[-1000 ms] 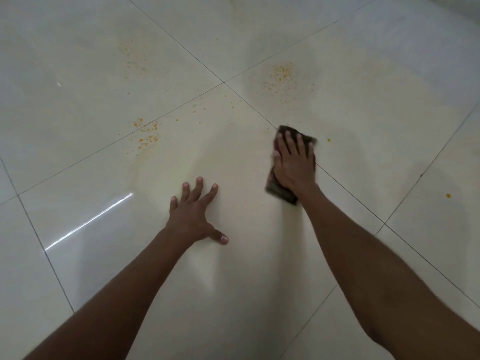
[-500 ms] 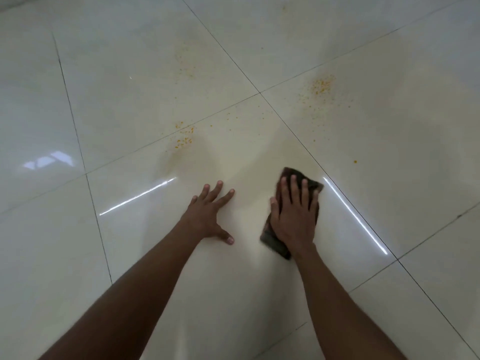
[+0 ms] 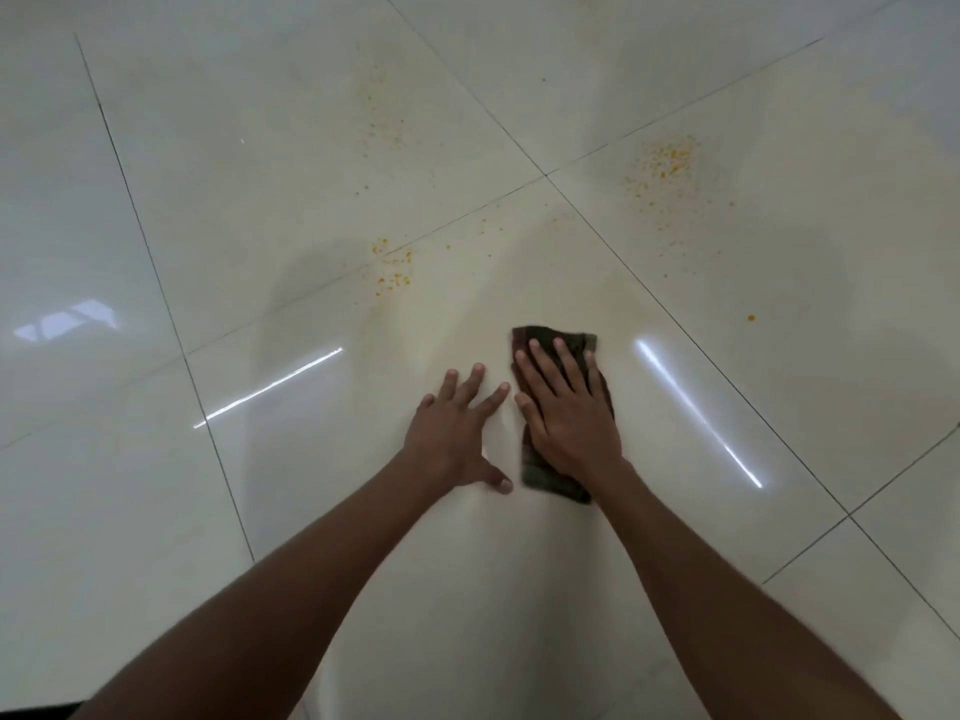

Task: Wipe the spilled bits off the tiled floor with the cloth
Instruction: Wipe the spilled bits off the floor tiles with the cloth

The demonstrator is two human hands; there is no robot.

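Hands are both lying flat on the tiled floor in the head view, side by side and close together. The right hand is pressing down on the cloth, fingers straight and spread, palm covering most of it; the dark, folded cloth is showing beyond the fingertips at the top and under the heel of the hand near the wrist. The left hand is resting on bare tile just beside the cloth, fingers splayed and straight, thumb stretched out toward the cloth's near corner, holding nothing. Orange spilled bits are lying ahead of both hands, well apart from the cloth: one cluster is sitting along a grout line up and left of the hands, a denser patch is spreading over the tile to the upper right, and a faint scatter is showing farther away on the tile beyond. A single orange crumb is sitting alone off to the right of the cloth. Bright light streaks are gleaming on the glossy tile on either side of the hands, and both forearms are reaching in from the bottom edge.
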